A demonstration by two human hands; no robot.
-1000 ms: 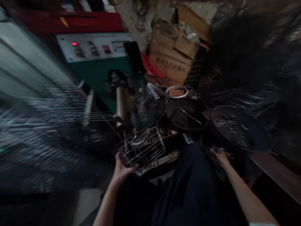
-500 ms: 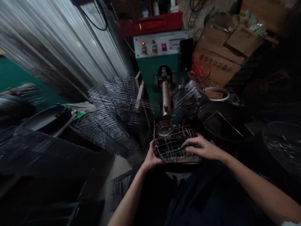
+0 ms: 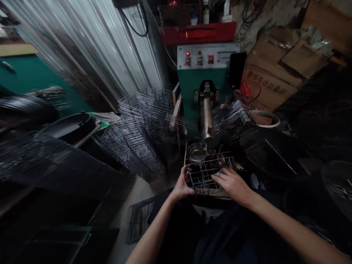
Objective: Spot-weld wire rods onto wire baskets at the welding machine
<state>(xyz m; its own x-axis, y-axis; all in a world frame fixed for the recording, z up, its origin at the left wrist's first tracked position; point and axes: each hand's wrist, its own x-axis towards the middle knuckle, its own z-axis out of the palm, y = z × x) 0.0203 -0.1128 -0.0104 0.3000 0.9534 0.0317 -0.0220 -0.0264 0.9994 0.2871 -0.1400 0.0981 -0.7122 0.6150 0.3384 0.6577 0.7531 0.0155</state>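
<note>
A wire rack (image 3: 205,176) with a grid of thin metal rods lies low in front of me, under the metal arm (image 3: 208,124) of a green machine (image 3: 187,82). My left hand (image 3: 183,186) grips its left edge, thumb at the near side and fingers curled round the wires. Over the right part of the rack, my right hand (image 3: 233,185) is closed on the wires with bent fingers; its thumb is hidden. A round metal dish (image 3: 197,151) sits just behind the rack, below the arm's tip.
Stacked wire racks (image 3: 134,135) lean to the left of the machine. More bent wire pieces (image 3: 231,115) hang at its right. A cardboard box (image 3: 271,79), a white bowl (image 3: 265,119) and a dark tub (image 3: 261,150) stand on the right. A phone (image 3: 236,69) is fixed beside the control panel (image 3: 203,57).
My right hand has shifted from a raised pinch over the rack to lying lower on its wires. The left hand keeps its hold. The whole view has swung left.
</note>
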